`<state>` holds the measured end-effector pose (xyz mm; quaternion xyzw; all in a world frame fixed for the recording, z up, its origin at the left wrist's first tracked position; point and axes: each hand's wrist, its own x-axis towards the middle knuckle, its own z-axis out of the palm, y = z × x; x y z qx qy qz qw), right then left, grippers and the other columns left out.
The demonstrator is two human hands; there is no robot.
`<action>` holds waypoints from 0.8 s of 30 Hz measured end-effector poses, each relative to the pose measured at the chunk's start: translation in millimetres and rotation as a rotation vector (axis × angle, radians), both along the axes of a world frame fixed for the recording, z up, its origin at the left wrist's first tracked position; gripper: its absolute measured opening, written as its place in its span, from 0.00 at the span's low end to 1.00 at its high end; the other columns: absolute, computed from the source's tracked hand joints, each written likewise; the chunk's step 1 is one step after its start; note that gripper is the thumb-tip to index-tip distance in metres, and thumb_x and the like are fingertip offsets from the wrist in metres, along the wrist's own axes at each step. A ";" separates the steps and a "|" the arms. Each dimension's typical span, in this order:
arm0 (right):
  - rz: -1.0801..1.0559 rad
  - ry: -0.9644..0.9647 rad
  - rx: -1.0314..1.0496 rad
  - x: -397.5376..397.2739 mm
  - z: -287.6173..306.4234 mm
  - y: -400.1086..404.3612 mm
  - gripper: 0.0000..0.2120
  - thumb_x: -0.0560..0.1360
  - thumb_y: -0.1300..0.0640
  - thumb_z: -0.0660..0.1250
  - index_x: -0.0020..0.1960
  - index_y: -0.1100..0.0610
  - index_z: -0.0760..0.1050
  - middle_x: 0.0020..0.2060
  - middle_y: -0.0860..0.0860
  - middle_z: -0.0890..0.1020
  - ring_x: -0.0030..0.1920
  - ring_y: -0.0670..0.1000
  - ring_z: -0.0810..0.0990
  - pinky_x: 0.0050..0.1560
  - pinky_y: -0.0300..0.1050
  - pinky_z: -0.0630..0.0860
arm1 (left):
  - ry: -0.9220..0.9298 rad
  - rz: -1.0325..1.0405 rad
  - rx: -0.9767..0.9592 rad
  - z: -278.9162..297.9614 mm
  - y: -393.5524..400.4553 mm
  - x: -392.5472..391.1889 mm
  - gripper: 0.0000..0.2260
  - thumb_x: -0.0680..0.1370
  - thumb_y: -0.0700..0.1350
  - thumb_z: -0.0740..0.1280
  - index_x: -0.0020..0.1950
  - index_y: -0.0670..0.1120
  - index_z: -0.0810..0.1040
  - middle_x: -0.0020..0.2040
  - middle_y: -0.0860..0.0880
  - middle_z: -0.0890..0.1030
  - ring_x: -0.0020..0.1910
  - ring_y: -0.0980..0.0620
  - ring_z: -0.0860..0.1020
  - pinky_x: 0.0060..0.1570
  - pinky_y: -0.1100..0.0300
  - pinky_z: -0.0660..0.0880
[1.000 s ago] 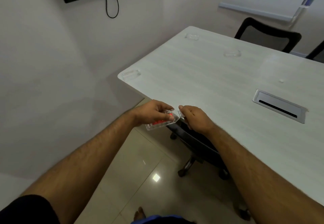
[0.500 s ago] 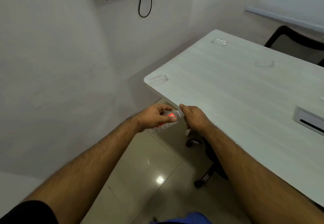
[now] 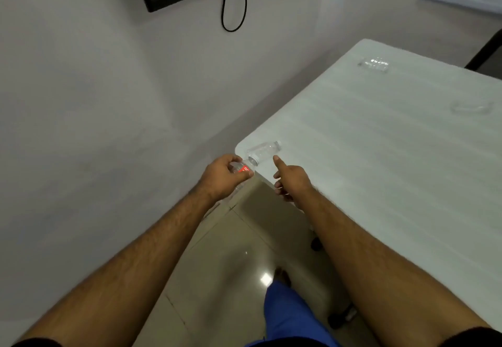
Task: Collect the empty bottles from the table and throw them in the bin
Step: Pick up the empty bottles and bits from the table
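Gripping a crushed clear bottle w/ red label (image 3: 242,169), left hand (image 3: 221,178) is clamped round it, just off the bench (image 3: 380,172) corner, over the floor. Right hand (image 3: 292,180) is loose, holding nothing: index finger stretched toward a 2nd bottle (image 3: 263,151), other fingers half curled. That bottle lies on its side at the near bench corner, close to the fingertip, not touching. Two more clear bottles lie further back: one (image 3: 373,64) near the far edge, one (image 3: 471,108) toward the right side. Hands are apart. No bin in view.
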<state>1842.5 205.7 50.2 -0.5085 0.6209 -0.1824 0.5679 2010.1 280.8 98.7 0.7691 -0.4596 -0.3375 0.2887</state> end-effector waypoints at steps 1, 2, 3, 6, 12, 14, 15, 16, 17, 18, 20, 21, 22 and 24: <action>-0.038 0.009 0.047 6.7 -8.6 -13.7 0.27 0.80 0.37 0.60 0.52 0.62 0.78 0.37 0.55 0.82 0.36 0.52 0.80 0.38 0.45 0.78 | -0.013 0.030 0.013 -4.0 -16.5 6.1 0.25 0.75 0.53 0.73 0.69 0.48 0.74 0.62 0.47 0.78 0.57 0.47 0.78 0.51 0.55 0.77; -0.060 0.029 0.075 12.9 -17.4 -25.5 0.25 0.80 0.38 0.62 0.53 0.62 0.77 0.40 0.55 0.83 0.38 0.53 0.81 0.41 0.47 0.80 | -0.014 0.051 0.028 -6.3 -32.1 12.0 0.25 0.75 0.53 0.73 0.69 0.48 0.74 0.64 0.46 0.78 0.57 0.47 0.79 0.51 0.55 0.77; -0.071 0.056 0.087 18.5 -25.8 -39.6 0.24 0.79 0.39 0.63 0.53 0.61 0.76 0.43 0.56 0.84 0.40 0.53 0.83 0.44 0.48 0.82 | 0.002 0.065 0.043 -9.1 -50.1 19.2 0.24 0.75 0.52 0.73 0.69 0.48 0.74 0.65 0.45 0.78 0.56 0.46 0.79 0.51 0.55 0.77; -0.062 0.149 0.063 35.8 -44.5 -79.9 0.27 0.77 0.36 0.63 0.59 0.60 0.75 0.50 0.57 0.84 0.41 0.54 0.84 0.33 0.43 0.80 | 0.022 0.108 0.055 -19.8 -101.0 37.6 0.24 0.76 0.51 0.72 0.70 0.48 0.72 0.65 0.45 0.78 0.54 0.47 0.79 0.51 0.54 0.78; -0.235 0.132 0.277 70.5 -68.3 -119.1 0.37 0.72 0.28 0.63 0.64 0.58 0.72 0.54 0.56 0.83 0.37 0.51 0.82 0.23 0.37 0.73 | 0.024 0.072 0.087 -44.5 -162.4 57.3 0.24 0.76 0.50 0.73 0.70 0.48 0.72 0.66 0.45 0.78 0.58 0.44 0.80 0.56 0.49 0.80; -0.318 0.132 0.337 80.9 -78.3 -124.8 0.39 0.69 0.25 0.64 0.61 0.59 0.74 0.50 0.57 0.84 0.36 0.52 0.83 0.26 0.38 0.77 | 0.011 0.020 0.107 -55.1 -176.8 64.9 0.24 0.76 0.50 0.73 0.70 0.47 0.72 0.66 0.45 0.78 0.56 0.46 0.79 0.54 0.52 0.80; -0.340 0.149 0.349 85.8 -81.6 -125.8 0.40 0.67 0.24 0.65 0.59 0.59 0.75 0.47 0.57 0.84 0.35 0.52 0.83 0.28 0.39 0.78 | 0.001 -0.009 0.112 -60.0 -182.6 68.4 0.24 0.76 0.50 0.73 0.70 0.47 0.72 0.66 0.45 0.78 0.54 0.47 0.79 0.51 0.54 0.79; -0.348 0.182 0.347 90.9 -85.2 -126.6 0.41 0.66 0.23 0.64 0.57 0.59 0.77 0.43 0.57 0.84 0.33 0.52 0.83 0.30 0.40 0.79 | -0.005 -0.041 0.117 -65.2 -188.2 72.3 0.24 0.76 0.51 0.73 0.70 0.47 0.72 0.65 0.45 0.78 0.53 0.49 0.78 0.49 0.56 0.78; -0.337 0.228 0.330 96.0 -87.5 -128.2 0.41 0.65 0.22 0.63 0.55 0.59 0.77 0.41 0.56 0.85 0.33 0.52 0.83 0.32 0.42 0.80 | -0.009 -0.067 0.120 -69.7 -193.0 75.9 0.24 0.76 0.51 0.73 0.70 0.47 0.72 0.65 0.45 0.78 0.52 0.49 0.78 0.49 0.56 0.78; -0.319 0.282 0.301 101.1 -89.1 -130.4 0.42 0.64 0.21 0.62 0.54 0.59 0.78 0.40 0.55 0.85 0.34 0.53 0.84 0.37 0.44 0.82 | -0.013 -0.094 0.123 -73.8 -198.2 79.6 0.25 0.76 0.51 0.73 0.70 0.47 0.72 0.66 0.45 0.78 0.53 0.49 0.78 0.49 0.55 0.78; -0.300 0.392 0.265 109.3 -91.5 -134.2 0.44 0.62 0.20 0.60 0.56 0.57 0.78 0.44 0.55 0.86 0.41 0.55 0.86 0.48 0.50 0.83 | -0.005 -0.155 0.138 -82.0 -207.8 87.3 0.25 0.76 0.51 0.73 0.70 0.48 0.72 0.66 0.45 0.78 0.53 0.49 0.78 0.48 0.55 0.78; -0.310 0.413 0.269 112.0 -90.4 -134.3 0.42 0.62 0.21 0.62 0.56 0.57 0.78 0.45 0.54 0.86 0.42 0.55 0.86 0.51 0.51 0.83 | 0.007 -0.192 0.152 -85.7 -211.8 90.8 0.25 0.76 0.52 0.73 0.70 0.48 0.72 0.65 0.45 0.78 0.52 0.49 0.77 0.48 0.56 0.77; -0.318 0.408 0.274 113.6 -86.2 -134.2 0.37 0.64 0.25 0.65 0.54 0.57 0.78 0.43 0.54 0.86 0.41 0.55 0.85 0.50 0.51 0.83 | 0.016 -0.217 0.159 -88.0 -214.8 93.4 0.25 0.76 0.52 0.73 0.70 0.48 0.71 0.65 0.45 0.78 0.52 0.49 0.77 0.47 0.56 0.77; -0.374 0.348 0.284 114.6 -78.9 -131.8 0.29 0.67 0.32 0.67 0.51 0.58 0.78 0.40 0.55 0.84 0.37 0.55 0.85 0.46 0.50 0.84 | 0.037 -0.253 0.174 -90.7 -218.5 97.6 0.25 0.76 0.52 0.73 0.70 0.48 0.71 0.65 0.45 0.78 0.52 0.49 0.77 0.49 0.55 0.78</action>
